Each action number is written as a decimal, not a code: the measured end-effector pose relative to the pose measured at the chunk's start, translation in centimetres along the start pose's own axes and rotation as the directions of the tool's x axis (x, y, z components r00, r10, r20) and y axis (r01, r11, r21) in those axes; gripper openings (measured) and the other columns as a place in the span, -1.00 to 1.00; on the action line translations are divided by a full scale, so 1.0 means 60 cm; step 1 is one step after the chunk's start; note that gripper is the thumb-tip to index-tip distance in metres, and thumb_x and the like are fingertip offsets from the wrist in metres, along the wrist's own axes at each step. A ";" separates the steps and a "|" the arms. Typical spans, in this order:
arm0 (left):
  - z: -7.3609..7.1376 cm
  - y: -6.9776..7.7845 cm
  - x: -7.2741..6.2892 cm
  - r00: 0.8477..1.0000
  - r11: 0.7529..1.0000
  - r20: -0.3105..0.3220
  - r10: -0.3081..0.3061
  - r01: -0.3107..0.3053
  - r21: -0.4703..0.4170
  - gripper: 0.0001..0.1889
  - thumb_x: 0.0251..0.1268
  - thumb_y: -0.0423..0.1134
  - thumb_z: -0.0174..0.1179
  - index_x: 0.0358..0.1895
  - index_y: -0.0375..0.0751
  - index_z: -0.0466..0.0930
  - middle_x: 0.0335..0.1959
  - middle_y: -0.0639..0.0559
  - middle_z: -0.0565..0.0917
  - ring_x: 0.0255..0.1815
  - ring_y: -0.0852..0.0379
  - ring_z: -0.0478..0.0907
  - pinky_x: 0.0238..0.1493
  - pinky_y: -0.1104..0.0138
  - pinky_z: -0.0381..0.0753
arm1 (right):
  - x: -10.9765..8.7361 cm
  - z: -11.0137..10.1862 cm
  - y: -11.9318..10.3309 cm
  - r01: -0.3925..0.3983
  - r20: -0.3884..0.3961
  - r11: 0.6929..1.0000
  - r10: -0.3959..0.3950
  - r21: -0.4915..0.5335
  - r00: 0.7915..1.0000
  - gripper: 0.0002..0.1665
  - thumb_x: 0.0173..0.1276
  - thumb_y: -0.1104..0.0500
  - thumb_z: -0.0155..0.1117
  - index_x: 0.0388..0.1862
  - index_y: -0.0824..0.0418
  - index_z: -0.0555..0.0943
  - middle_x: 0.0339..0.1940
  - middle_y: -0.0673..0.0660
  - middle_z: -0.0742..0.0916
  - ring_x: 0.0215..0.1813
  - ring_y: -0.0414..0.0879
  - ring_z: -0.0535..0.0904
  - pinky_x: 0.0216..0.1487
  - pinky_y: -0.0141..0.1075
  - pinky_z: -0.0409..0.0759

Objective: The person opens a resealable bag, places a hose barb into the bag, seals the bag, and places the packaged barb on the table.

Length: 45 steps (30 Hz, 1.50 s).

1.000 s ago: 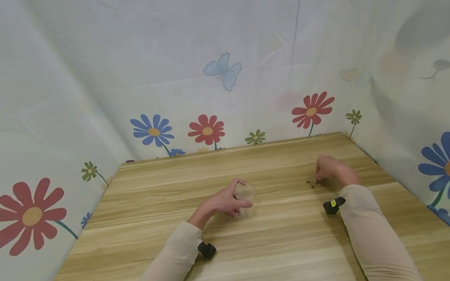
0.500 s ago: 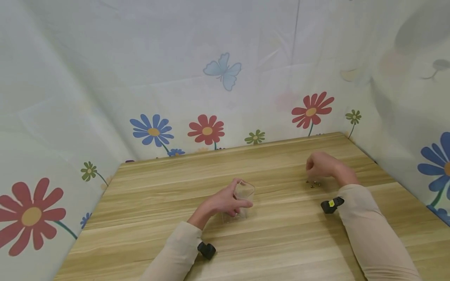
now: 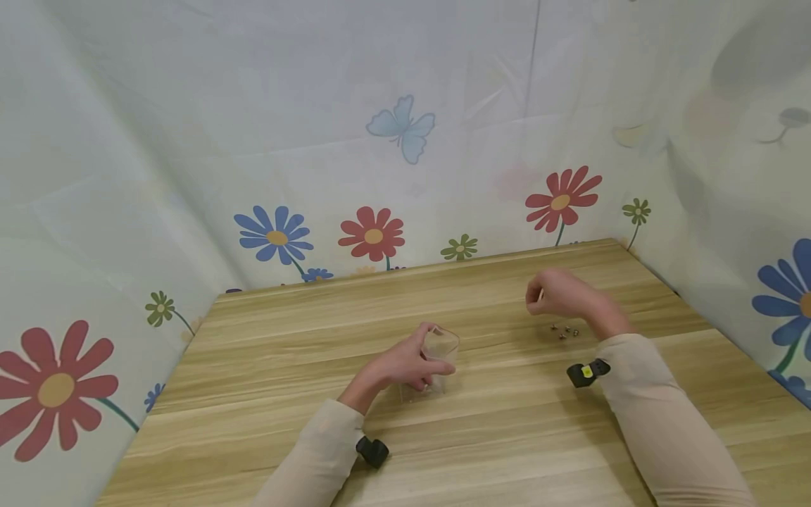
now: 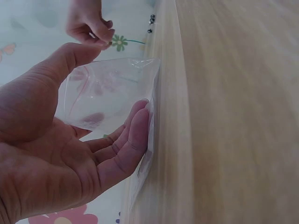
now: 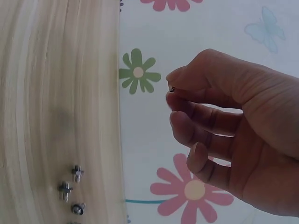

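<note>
My left hand (image 3: 408, 360) grips a clear plastic bag (image 3: 443, 343) at the middle of the table. In the left wrist view the bag (image 4: 110, 81) gapes between thumb and fingers, with a thin red line along it and its lower side against the tabletop. My right hand (image 3: 560, 292) is raised over the table to the right. Thumb and index finger pinch a tiny metal screw (image 5: 172, 89), mostly hidden by the fingertips. Several more small screws (image 3: 563, 335) lie on the wood below that hand, seen nearer as silvery screws (image 5: 66, 190) in the right wrist view.
The wood-grain table (image 3: 304, 338) ends at the back against a white curtain (image 3: 317, 141) printed with flowers. More of this cloth hangs at the left and right sides. Each sleeve cuff carries a small black camera (image 3: 372, 451).
My right hand has lifted from the group of screws and moved left with a screw between its fingertips. My left hand and the bag have stayed in place.
</note>
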<state>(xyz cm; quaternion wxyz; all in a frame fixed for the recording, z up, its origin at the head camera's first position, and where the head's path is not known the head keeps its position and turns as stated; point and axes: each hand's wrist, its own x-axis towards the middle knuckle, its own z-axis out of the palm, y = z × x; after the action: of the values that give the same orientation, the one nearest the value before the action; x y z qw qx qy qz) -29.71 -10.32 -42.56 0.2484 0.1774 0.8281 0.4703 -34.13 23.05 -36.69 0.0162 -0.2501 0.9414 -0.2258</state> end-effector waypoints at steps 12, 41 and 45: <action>0.000 0.001 -0.003 1.000 1.000 0.004 0.000 0.000 -0.010 -0.23 0.21 -0.03 0.44 0.36 0.05 0.13 -0.22 -0.21 0.59 -0.47 0.01 0.61 -0.40 0.21 0.67 | 0.012 0.013 -0.048 0.083 -0.027 0.996 -0.085 -0.043 0.996 -0.89 0.14 0.36 0.34 -0.48 0.17 0.69 -0.38 0.06 0.64 -0.39 -0.11 0.51 -0.34 -0.23 0.53; -0.002 0.002 -0.003 1.000 1.000 0.006 -0.013 0.013 0.011 -0.22 0.21 0.03 0.43 0.37 0.07 0.13 -0.34 -0.18 0.61 -0.50 0.00 0.59 -0.36 0.19 0.67 | 0.046 0.114 -0.168 0.436 -0.059 0.900 -0.434 0.024 0.899 -0.99 0.16 0.29 0.39 -0.42 0.20 0.72 -0.33 -0.02 0.61 -0.36 -0.23 0.47 -0.34 -0.38 0.51; -0.001 0.003 -0.002 1.000 1.000 0.005 -0.013 0.012 0.009 -0.22 0.20 0.03 0.44 0.37 0.07 0.14 -0.39 -0.18 0.61 -0.53 0.00 0.57 -0.39 0.20 0.66 | 0.046 0.120 -0.170 0.422 -0.081 0.907 -0.419 0.018 0.904 -0.95 0.14 0.30 0.41 -0.40 0.19 0.72 -0.31 -0.02 0.62 -0.35 -0.21 0.49 -0.32 -0.37 0.51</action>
<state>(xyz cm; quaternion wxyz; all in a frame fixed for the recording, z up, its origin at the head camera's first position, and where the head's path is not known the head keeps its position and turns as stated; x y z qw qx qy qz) -29.63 -10.33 -42.33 0.2525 0.1745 0.8307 0.4644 -30.80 10.84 -38.50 -0.0638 -0.4380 0.8612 -0.2496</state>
